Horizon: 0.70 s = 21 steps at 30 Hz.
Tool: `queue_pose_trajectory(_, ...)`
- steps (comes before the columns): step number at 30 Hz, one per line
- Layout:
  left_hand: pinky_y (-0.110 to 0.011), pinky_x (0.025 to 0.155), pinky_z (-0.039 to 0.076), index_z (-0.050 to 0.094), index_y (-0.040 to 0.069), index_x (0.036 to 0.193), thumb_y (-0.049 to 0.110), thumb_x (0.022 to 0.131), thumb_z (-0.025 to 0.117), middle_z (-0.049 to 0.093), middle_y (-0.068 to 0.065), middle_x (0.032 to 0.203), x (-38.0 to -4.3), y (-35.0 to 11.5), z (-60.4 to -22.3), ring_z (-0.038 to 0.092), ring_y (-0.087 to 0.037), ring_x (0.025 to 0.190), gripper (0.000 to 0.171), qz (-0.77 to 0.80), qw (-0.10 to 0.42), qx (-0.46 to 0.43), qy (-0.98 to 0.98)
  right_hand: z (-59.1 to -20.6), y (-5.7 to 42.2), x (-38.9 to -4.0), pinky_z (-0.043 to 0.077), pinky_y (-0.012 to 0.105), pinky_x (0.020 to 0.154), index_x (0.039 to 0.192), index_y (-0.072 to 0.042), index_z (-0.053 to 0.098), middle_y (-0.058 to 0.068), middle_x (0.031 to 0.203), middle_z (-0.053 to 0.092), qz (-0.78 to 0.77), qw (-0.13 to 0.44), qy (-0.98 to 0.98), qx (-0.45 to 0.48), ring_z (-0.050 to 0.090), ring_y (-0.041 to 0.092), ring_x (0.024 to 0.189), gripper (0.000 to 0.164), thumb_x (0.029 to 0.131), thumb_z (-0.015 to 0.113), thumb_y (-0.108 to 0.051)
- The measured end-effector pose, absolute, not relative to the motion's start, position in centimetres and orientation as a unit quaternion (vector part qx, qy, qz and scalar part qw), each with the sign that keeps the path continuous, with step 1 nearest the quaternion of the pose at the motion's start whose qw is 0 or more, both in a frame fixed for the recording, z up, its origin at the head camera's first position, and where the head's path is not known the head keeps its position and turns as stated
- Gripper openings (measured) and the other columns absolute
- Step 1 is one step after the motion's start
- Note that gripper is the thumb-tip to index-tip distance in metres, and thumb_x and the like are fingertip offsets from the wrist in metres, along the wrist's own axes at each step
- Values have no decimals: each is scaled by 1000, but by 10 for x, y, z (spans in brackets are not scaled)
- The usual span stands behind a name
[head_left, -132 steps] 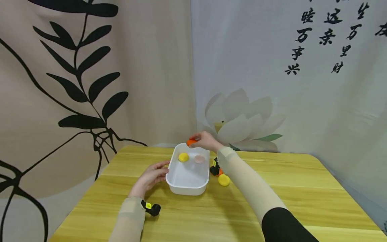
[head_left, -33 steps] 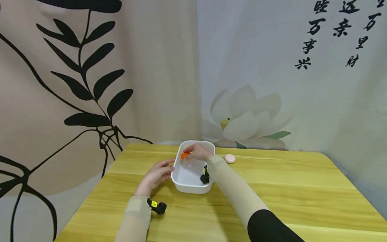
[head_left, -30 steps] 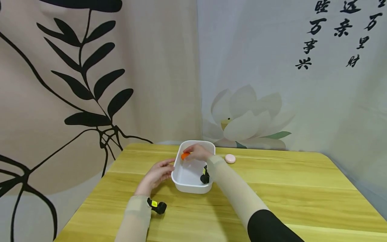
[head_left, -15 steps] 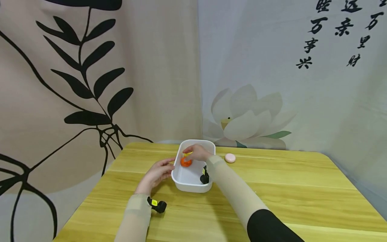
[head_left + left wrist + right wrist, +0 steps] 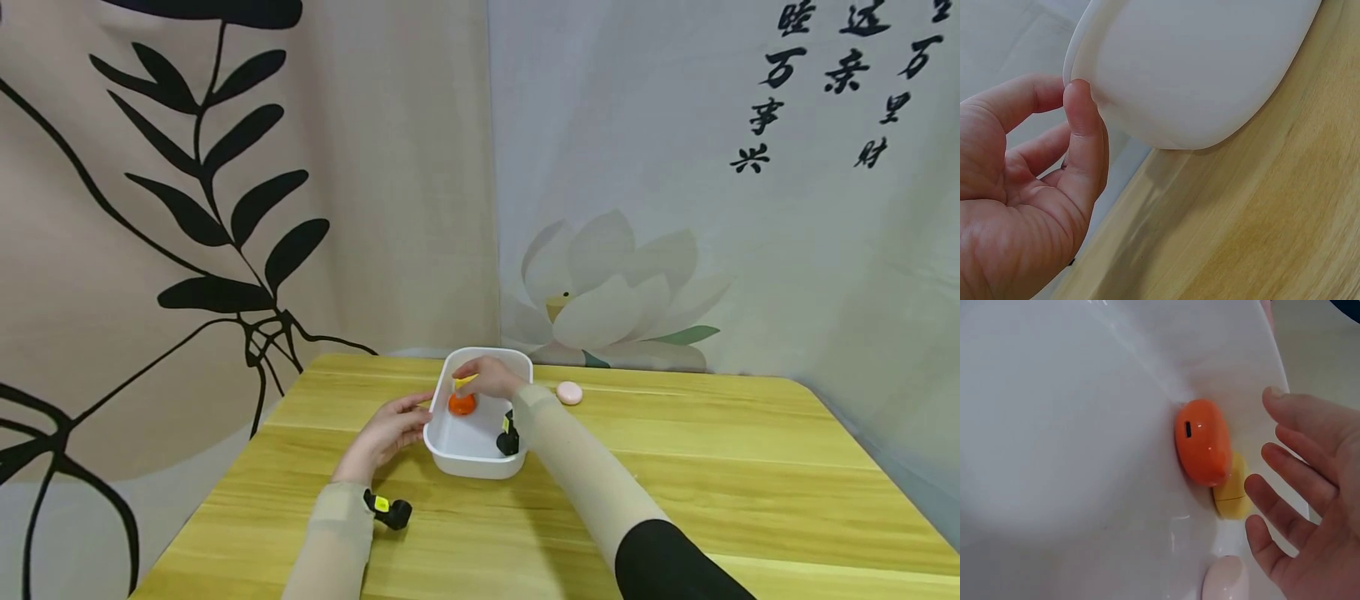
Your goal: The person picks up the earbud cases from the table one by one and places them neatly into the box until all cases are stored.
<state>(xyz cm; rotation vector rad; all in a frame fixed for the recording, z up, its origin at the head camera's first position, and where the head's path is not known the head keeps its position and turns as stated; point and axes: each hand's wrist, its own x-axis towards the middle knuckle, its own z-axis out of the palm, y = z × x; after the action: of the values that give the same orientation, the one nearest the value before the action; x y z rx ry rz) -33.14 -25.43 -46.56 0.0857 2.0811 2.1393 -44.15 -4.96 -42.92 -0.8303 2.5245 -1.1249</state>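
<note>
A white tray (image 5: 480, 467) stands on the wooden table. My left hand (image 5: 390, 433) is at its left side, relaxed fingertips touching the outside by the rim in the left wrist view. My right hand (image 5: 491, 379) reaches over the tray's far part, fingers apart and holding nothing. Below it lies an orange earbud case (image 5: 1204, 444), rounded and glossy, with a small dark port. A yellow earbud case (image 5: 1233, 490) with a seam sits behind the orange one, partly covered. A pale pink rounded case (image 5: 1225, 581) shows beside them, cut off by the frame edge.
Another pale pink rounded piece (image 5: 569, 393) lies on the table (image 5: 712, 475) just right of the tray. A printed cloth backdrop (image 5: 615, 167) hangs behind the table's far edge. Each wrist bears a small black camera (image 5: 393, 512).
My right hand has let go of the orange case, which lies in the tray in front of the yellow one. My left hand has stayed at the tray's side.
</note>
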Motion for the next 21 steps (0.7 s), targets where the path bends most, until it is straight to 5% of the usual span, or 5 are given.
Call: queue_pose_trajectory(21,-26,71,53,40,-5,143,3,94,57,55,-23,109,-333,-256,-467,59,-19,80,52,706,76,29,704,-395,7,-431,48,38,93,125,-12,67,3,124,64,-408,91,866,-274,58,23,107,43,87,73,-31)
